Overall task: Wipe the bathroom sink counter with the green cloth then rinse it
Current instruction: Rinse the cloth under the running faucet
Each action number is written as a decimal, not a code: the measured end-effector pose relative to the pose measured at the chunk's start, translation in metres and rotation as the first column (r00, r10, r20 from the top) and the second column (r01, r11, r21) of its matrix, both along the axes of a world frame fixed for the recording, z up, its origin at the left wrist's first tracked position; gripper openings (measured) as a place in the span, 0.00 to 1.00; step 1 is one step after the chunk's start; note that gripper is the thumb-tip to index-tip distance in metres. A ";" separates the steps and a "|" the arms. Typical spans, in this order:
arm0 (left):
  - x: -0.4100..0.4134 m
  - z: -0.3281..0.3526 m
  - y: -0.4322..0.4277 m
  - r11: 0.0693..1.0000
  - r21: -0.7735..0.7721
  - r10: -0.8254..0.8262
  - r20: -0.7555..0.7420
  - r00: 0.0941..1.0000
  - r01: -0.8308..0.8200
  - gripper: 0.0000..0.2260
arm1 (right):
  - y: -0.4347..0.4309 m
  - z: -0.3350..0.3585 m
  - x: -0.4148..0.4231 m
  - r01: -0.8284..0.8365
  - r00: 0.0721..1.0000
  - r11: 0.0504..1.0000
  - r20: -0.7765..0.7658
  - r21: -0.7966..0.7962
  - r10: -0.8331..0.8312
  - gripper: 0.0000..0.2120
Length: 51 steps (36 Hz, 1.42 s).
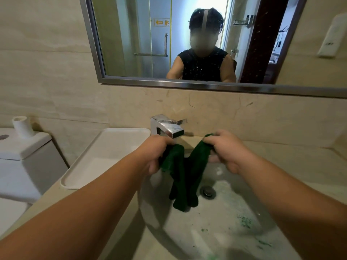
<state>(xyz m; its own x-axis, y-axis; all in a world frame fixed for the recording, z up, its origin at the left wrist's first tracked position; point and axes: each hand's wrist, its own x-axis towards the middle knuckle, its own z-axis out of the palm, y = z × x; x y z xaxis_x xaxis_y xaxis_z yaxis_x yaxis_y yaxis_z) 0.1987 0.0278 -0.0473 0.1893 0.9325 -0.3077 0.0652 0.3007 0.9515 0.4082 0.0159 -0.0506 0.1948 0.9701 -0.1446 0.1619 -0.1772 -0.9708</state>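
Left hand and right hand each pinch an upper edge of the green cloth, hanging over the sink below the faucet; a slack grip could drop it on the drain, and shaking may spatter green lint onto the tabletop.

Beige walls carry a framed mirror (shower door reflected).

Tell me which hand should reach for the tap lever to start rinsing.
Left, probably. The left hand grips the cloth just below the tap, nearest the lever; the right hand holds the other end farther off and could keep it over the sink.
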 end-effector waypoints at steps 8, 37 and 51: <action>-0.003 -0.007 -0.004 0.988 -0.009 -0.150 0.069 0.986 0.151 0.08 | 0.021 -0.039 -0.046 -0.026 0.993 0.996 -0.121 -0.082 0.016 0.07; -0.020 -0.045 0.029 0.980 0.197 0.037 -0.305 0.952 0.025 0.11 | 0.026 -0.043 -0.069 -0.198 0.757 0.980 -0.635 -0.002 0.152 0.17; -0.009 -0.046 0.030 0.997 0.071 -0.006 -0.023 1.000 0.007 0.10 | 0.035 -0.033 -0.059 -0.034 0.895 0.998 -0.443 0.054 0.055 0.11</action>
<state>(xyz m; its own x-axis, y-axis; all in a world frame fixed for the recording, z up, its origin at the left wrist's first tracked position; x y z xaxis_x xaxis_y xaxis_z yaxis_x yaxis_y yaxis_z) 0.1898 0.0575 -0.0936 0.1892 0.9508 -0.2453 0.0886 0.2322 0.9686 0.3493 0.0507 -0.0833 0.0767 0.9835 -0.1636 -0.2812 -0.1361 -0.9499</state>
